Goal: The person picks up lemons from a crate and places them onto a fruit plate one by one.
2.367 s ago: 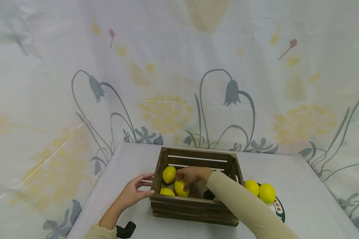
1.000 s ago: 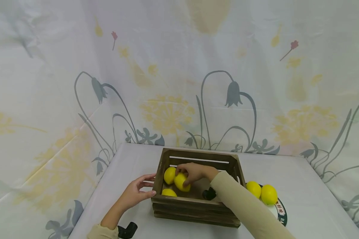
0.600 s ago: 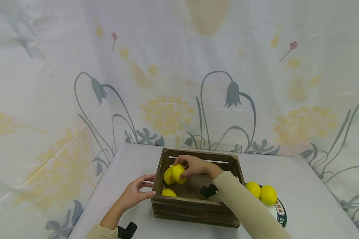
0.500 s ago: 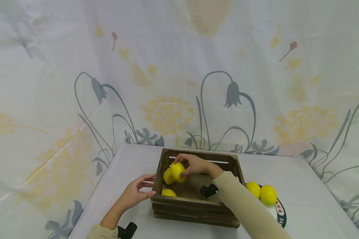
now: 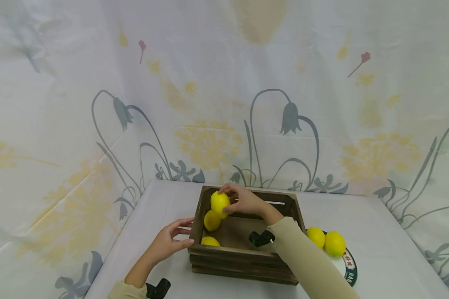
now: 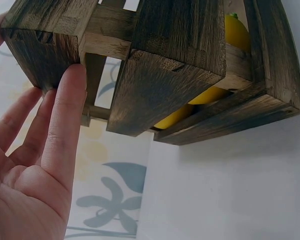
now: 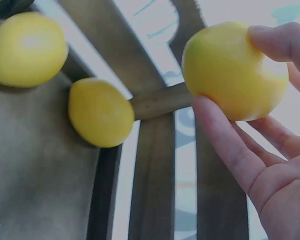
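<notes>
My right hand (image 5: pixel 245 200) pinches a yellow lemon (image 5: pixel 219 202) between thumb and fingers, over the back left part of a brown slatted wooden crate (image 5: pixel 243 259). The right wrist view shows that lemon (image 7: pixel 230 72) held at the fingertips. On the crate's floor lie a second lemon (image 5: pixel 211 221), just below the held one, and a third lemon (image 5: pixel 210 241) at the front left corner. With fairly straight fingers my left hand (image 5: pixel 169 243) touches the crate's left side, its thumb at the front corner; the left wrist view shows the fingers (image 6: pixel 65 120) against a slat.
Right of the crate, two more lemons (image 5: pixel 334 243) lie on a round white plate with a green rim (image 5: pixel 351 274), partly behind the right sleeve (image 5: pixel 307 257). A white table (image 5: pixel 381 232) bears everything. A flower-printed cloth (image 5: pixel 224 104) hangs behind and at the sides.
My right hand has gripped the lemon from the crate's floor and lifted it up and back, above the other lemon at the left. The left hand stays at the crate's side.
</notes>
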`<action>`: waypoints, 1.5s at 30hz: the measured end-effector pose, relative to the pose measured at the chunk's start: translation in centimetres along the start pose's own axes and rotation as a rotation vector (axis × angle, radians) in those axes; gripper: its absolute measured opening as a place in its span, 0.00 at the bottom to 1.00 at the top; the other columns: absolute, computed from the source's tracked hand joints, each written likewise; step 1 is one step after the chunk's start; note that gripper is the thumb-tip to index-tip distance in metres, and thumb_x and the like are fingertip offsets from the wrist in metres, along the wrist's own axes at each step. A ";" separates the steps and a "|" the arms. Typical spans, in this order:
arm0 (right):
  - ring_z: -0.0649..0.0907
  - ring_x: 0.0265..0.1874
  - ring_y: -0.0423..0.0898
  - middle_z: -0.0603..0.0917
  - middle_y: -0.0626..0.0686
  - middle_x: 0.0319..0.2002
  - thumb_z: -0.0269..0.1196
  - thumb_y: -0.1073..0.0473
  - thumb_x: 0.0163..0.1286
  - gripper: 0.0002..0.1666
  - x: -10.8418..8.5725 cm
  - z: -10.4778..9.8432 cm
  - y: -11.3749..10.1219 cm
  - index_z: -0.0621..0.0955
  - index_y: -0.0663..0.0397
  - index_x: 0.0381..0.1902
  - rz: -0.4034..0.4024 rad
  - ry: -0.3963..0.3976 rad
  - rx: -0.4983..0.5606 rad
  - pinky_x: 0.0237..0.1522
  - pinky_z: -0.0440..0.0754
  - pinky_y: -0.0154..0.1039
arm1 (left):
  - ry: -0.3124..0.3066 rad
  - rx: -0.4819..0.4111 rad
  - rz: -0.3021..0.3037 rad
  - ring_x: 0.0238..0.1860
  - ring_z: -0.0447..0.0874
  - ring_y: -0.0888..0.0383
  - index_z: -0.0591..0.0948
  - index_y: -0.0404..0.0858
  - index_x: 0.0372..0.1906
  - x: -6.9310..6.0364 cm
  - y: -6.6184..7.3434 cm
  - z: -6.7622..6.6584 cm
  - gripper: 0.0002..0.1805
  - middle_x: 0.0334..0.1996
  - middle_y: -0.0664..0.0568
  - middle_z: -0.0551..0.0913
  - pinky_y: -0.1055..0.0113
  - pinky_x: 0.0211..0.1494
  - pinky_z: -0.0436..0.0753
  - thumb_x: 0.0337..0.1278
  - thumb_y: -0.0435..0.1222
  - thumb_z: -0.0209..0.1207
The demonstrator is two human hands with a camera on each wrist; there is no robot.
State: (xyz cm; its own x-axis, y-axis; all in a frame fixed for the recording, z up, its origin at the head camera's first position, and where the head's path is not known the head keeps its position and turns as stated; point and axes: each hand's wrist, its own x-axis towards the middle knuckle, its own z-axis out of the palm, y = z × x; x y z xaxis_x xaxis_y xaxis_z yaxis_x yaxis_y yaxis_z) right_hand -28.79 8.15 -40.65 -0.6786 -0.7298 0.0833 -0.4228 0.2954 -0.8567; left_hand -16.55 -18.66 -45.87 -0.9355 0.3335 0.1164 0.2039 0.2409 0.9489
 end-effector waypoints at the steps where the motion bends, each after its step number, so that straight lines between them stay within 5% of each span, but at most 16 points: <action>1: 0.79 0.46 0.53 0.73 0.58 0.53 0.68 0.62 0.57 0.28 0.0 0.0 -0.2 0.70 0.52 0.55 -0.004 0.013 -0.006 0.38 0.81 0.40 | 0.001 0.000 -0.001 0.53 0.73 0.42 0.68 0.32 0.64 0.0 0.0 0.0 0.31 0.56 0.37 0.71 0.68 0.45 0.79 0.54 0.34 0.63; 19: 0.77 0.47 0.55 0.64 0.61 0.59 0.68 0.63 0.57 0.30 -0.9 -0.5 -1.9 0.69 0.53 0.56 -0.020 0.333 0.157 0.43 0.80 0.44 | 0.008 0.002 0.005 0.52 0.74 0.45 0.68 0.33 0.64 0.1 0.0 0.0 0.32 0.56 0.39 0.72 0.65 0.44 0.80 0.54 0.35 0.64; 29: 0.75 0.51 0.58 0.63 0.60 0.62 0.67 0.62 0.59 0.31 -2.3 -1.5 -2.6 0.67 0.52 0.58 0.020 0.430 0.186 0.43 0.79 0.46 | -0.002 0.001 0.018 0.52 0.74 0.42 0.67 0.31 0.63 0.0 0.0 0.0 0.31 0.56 0.36 0.71 0.67 0.44 0.80 0.54 0.33 0.63; 45: 0.77 0.46 0.58 0.67 0.61 0.58 0.66 0.66 0.58 0.30 -5.5 -2.7 -3.5 0.68 0.59 0.56 -0.060 0.604 0.230 0.40 0.79 0.37 | 0.018 0.010 -0.002 0.51 0.75 0.47 0.69 0.33 0.63 0.2 -0.3 0.1 0.31 0.55 0.38 0.72 0.66 0.44 0.80 0.53 0.34 0.64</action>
State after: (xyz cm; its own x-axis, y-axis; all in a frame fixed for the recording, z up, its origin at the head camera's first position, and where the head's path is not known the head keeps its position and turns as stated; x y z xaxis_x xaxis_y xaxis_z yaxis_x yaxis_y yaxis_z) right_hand -25.23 12.80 -36.78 -0.9044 -0.2461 0.3485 -0.3765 0.0761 -0.9233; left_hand -16.80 -18.59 -46.11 -0.9410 0.3165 0.1195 0.2046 0.2511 0.9461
